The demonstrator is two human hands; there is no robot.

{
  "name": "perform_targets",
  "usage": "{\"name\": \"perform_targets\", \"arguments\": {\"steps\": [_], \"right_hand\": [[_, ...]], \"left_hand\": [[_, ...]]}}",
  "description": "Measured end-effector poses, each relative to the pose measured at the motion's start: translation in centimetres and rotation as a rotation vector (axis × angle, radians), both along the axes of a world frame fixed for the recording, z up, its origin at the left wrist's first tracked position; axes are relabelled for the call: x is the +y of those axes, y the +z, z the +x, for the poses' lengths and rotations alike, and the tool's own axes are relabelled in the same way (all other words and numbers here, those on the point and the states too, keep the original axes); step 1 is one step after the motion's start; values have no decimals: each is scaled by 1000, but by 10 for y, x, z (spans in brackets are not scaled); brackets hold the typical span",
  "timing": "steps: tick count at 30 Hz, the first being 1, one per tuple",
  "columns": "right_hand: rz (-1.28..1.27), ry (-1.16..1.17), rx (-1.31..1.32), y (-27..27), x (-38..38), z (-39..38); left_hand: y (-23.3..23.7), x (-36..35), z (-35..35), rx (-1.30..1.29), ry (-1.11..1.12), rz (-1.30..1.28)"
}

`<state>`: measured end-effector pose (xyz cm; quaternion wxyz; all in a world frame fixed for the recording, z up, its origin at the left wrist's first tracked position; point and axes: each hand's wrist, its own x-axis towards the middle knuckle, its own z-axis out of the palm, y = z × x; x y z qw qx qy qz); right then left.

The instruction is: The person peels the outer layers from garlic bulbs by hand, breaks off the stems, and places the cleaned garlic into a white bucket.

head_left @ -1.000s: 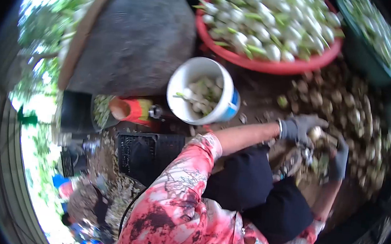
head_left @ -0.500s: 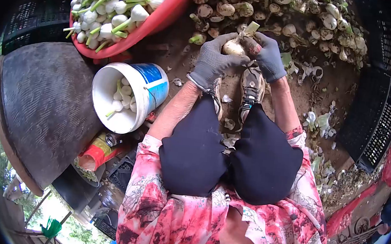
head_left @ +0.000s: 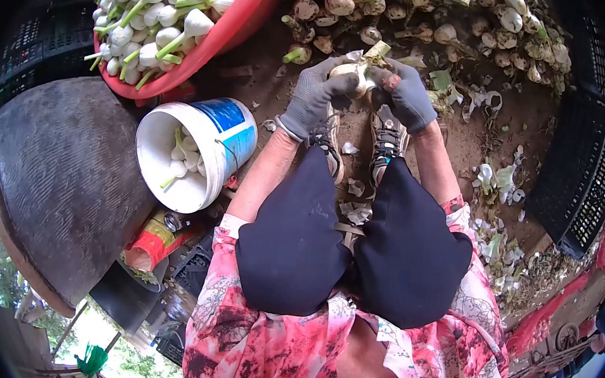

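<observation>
A garlic bulb with a short cut stem is held between my two gloved hands, above the shoes. My left hand, in a grey dotted glove, is closed around the bulb's left side. The fingers of my right hand pinch at its right side, by the stem. Pale loose skin stands out from the bulb's top; part of the bulb is hidden by the fingers. Just beyond the hands lies a heap of unpeeled, soil-stained garlic.
A red basin full of clean white garlic stands at the upper left. Below it a white bucket lies tilted, with several bulbs inside. A large dark vessel is further left. Black crates stand at right; peeled skins litter the ground.
The bulb has turned in my hands, and more loose skin shows around its top. Both hands have shifted slightly. The whole view has moved a little.
</observation>
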<state>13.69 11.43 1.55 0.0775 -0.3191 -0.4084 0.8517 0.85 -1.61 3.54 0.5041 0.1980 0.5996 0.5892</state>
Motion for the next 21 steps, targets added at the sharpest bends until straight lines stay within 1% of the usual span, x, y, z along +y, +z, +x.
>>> {"name": "perform_targets", "arguments": {"steps": [2, 3, 6, 7, 8, 9, 10, 12, 13, 15, 16, 17, 18, 20, 21], "right_hand": [[1, -37, 20, -11, -3, -7], [-93, -7, -11, -13, -1, -4], [29, -27, 40, 8, -17, -7], [341, 1, 14, 8, -21, -3], [482, 37, 27, 16, -22, -1], [453, 38, 32, 6, -23, 3], [426, 37, 39, 1, -22, 3], [259, 10, 19, -3, -23, 6], [166, -3, 5, -3, -27, 8], [76, -43, 93, -11, -33, 11], [-116, -139, 135, -28, -38, 12], [-304, -245, 174, -36, -43, 9], [-312, -235, 171, -40, -44, 13], [-328, -210, 167, -26, -40, 12], [-132, -5, 301, -33, -26, 16]], "left_hand": [[-2, 2, 5, 394, -17, 11], [-3, -1, 2, 120, 7, 27], [-12, -13, -11, -707, 78, 77], [8, 2, -3, -877, 315, 58], [15, 6, 2, -973, 393, 32], [-7, -2, -3, -1004, 233, 122], [-5, 0, -9, -1029, 68, 213], [3, -5, -13, -604, -123, 77], [2, 6, 13, -383, 232, -27], [-5, -6, 4, -128, 98, -59], [-8, -8, 0, 2, 29, -70], [-4, -8, 2, 344, -1, -61], [-5, -10, 4, 503, -26, -57], [-5, -13, 7, 824, -71, -51], [-5, -12, 3, 464, -38, -36]]}}
